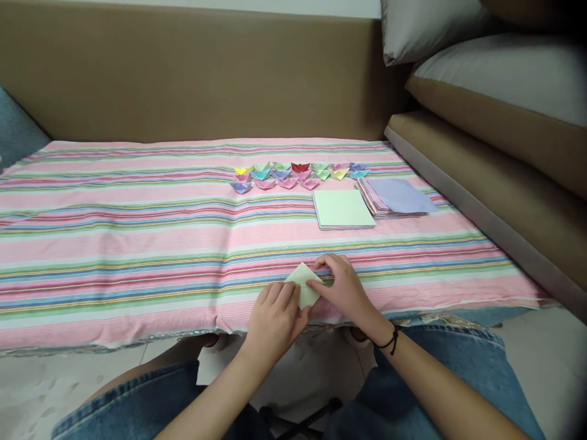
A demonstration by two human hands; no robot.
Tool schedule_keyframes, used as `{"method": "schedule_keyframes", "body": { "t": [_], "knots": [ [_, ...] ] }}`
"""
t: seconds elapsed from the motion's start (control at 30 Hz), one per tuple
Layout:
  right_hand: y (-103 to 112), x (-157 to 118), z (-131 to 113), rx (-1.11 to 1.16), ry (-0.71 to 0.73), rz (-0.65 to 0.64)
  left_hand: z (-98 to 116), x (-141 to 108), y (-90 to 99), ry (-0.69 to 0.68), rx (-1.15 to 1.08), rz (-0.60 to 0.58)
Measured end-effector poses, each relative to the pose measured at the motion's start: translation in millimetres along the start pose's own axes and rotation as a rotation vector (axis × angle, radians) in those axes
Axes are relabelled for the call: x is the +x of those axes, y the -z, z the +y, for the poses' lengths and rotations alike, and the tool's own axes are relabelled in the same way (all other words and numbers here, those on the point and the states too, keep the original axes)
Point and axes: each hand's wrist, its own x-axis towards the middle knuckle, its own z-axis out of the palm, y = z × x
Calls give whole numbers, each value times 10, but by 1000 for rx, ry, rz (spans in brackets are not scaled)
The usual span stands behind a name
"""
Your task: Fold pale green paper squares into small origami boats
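Note:
A pale green sheet of origami paper, folded into a small diamond, lies on the striped cloth near its front edge. My left hand presses on the paper's left side with bent fingers, covering that corner. At the right corner my right hand has its thumb on the paper and its index finger curled just above the edge. Farther back stand rows of small folded paper boats in pink, green, blue, yellow and red.
A neat stack of pale green-topped paper squares sits behind my right hand. Beside it is a looser pile of coloured paper with a purple sheet on top. The striped cloth covers the seat; cushions rise at the right, a brown backrest behind.

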Motion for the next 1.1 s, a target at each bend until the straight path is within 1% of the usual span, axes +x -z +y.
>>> {"method": "schedule_keyframes", "body": {
  "t": [0.2, 0.3, 0.37, 0.47, 0.57, 0.73, 0.9, 0.97, 1.03, 1.1],
  "knots": [
    [-49, -10, -59, -66, -10, 32, -8, 10, 38, -17, -15, -44],
    [-74, -7, -79, -100, -20, 46, -16, -8, 29, -10, -12, -56],
    [-65, 0, -63, -81, -20, 39, -19, -23, 8, -14, 5, -53],
    [-11, 17, 1, 5, -29, -8, -20, -42, -21, -30, 24, -59],
    [61, 33, 71, 96, -66, -81, -13, -49, -31, -45, 48, -97],
    [163, 58, 138, 213, -97, -176, 5, -51, -40, -22, 83, -143],
    [260, 90, 193, 366, -103, -264, 4, -54, -55, -7, 99, -136],
    [269, 94, 195, 418, -131, -290, 4, -55, -57, -9, 107, -133],
    [242, 87, 176, 411, -153, -267, 7, -54, -58, -10, 110, -129],
    [185, 71, 147, 316, -120, -187, 11, -52, -58, -10, 111, -120]
  ]
}}
